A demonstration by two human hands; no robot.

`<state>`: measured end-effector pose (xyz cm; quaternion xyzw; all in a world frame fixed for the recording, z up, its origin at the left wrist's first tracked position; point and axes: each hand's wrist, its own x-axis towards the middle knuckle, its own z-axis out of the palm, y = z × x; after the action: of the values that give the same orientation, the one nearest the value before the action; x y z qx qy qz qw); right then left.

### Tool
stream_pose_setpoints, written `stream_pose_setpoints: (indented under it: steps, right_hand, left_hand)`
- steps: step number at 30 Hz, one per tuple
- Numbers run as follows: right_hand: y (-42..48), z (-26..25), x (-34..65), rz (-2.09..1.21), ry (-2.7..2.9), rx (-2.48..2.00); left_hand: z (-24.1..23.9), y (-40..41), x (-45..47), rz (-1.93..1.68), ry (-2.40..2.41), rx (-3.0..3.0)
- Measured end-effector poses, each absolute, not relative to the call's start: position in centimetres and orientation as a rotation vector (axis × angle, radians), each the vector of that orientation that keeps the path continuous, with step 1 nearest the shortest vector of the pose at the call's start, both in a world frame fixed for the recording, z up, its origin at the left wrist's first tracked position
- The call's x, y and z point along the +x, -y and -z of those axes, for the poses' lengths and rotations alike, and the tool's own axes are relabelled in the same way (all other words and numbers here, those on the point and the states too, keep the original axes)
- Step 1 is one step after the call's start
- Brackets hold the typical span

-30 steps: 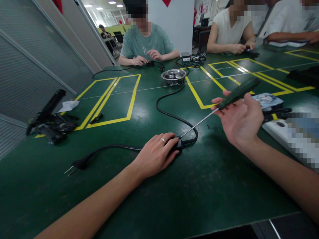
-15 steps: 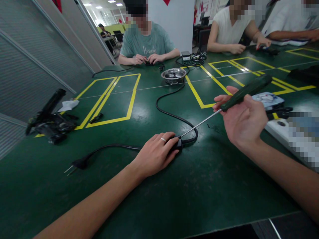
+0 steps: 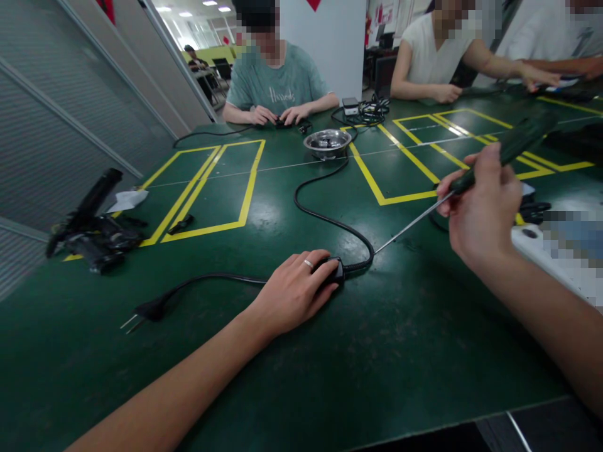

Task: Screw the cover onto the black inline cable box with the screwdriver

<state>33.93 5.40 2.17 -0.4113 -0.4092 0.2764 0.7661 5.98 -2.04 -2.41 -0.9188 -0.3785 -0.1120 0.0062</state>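
My left hand (image 3: pixel 294 292) lies over a small black switch box (image 3: pixel 333 271) on a black power cord (image 3: pixel 325 216), fingers curved down and pressing it to the green table (image 3: pixel 330 364). The cord ends in a two-pin plug (image 3: pixel 144 311) at the left. My right hand (image 3: pixel 483 210) is closed round the dark green handle of a long screwdriver (image 3: pixel 471 177). Its thin metal shaft slants down to the left, and the tip hangs just right of the cord's bend, apart from the switch box.
A steel bowl (image 3: pixel 328 143) stands mid-table beside yellow tape boxes (image 3: pixel 211 188). Black parts (image 3: pixel 92 235) and a white scrap lie at the left edge. A white device (image 3: pixel 546 251) sits at the right. Other people work at the far side, with a cable bundle (image 3: pixel 365 112) near them.
My right hand has turned over, closed on the screwdriver handle and drawn back to the right, so the tip has left the switch box. My left hand has stayed put.
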Motion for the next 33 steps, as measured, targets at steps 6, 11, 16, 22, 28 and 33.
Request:
stream_pose_setpoints:
  steps: [6,11,16,22,28,33]
  right_hand:
    - [-5.1,-2.8,35.0,-0.406,0.95,-0.759]
    - [-4.8,-2.7,34.6,-0.302,0.985,-0.789]
    - [-4.8,-2.4,34.3,-0.309,0.998,-0.8]
    - [-5.6,-2.7,34.6,-0.249,0.926,-0.849]
    - [-5.0,-1.9,33.3,-0.781,0.886,-0.856]
    - [-3.6,-0.2,31.4,-1.15,0.861,-0.849]
  left_hand:
    - [2.1,2.0,5.8,0.356,1.226,-2.878]
    - [1.1,1.7,4.3,0.295,1.25,-2.921]
    - [0.4,1.3,2.2,0.213,1.292,-2.979]
    - [0.8,1.0,1.9,0.241,1.371,-3.014]
    - [1.5,0.8,2.2,0.394,1.445,-3.029]
    - [1.6,0.7,1.8,0.525,1.512,-3.1]
